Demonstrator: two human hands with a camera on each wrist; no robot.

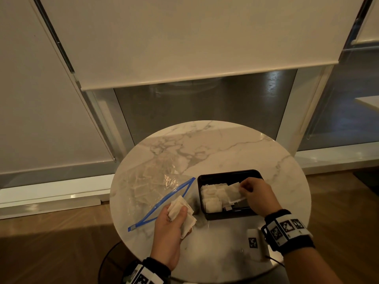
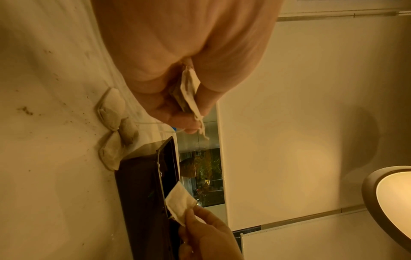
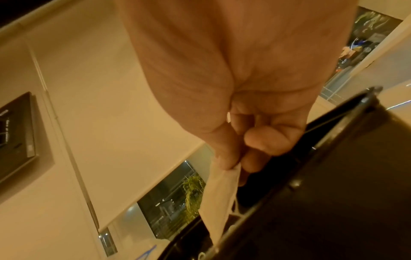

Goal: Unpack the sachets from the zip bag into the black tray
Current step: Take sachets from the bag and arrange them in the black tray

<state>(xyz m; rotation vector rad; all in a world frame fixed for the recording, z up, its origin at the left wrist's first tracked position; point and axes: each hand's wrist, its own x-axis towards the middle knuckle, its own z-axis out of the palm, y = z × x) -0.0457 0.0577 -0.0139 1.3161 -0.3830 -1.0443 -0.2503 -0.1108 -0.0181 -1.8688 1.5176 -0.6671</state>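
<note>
A clear zip bag (image 1: pixel 155 185) with a blue zip strip lies open on the round marble table (image 1: pixel 225 144), several white sachets still inside. My left hand (image 1: pixel 174 218) grips a bunch of sachets (image 1: pixel 181 210) just right of the bag's mouth; the left wrist view shows the bunch (image 2: pixel 188 91) pinched between thumb and fingers. The black tray (image 1: pixel 254 173) stands to the right with several sachets (image 1: pixel 213 197) laid in its left half. Over the tray, my right hand (image 1: pixel 256 191) pinches one sachet (image 1: pixel 233 191) by its edge; this sachet (image 3: pixel 220 198) hangs from the fingertips above the tray rim (image 3: pixel 333 126).
A white block with a black-and-white marker (image 1: pixel 254 242) lies on the table near my right wrist. Two more sachets (image 2: pixel 115 126) lie on the table beside the tray (image 2: pixel 142 193). Beyond the table are roller blinds and a glass wall; wooden floor lies below.
</note>
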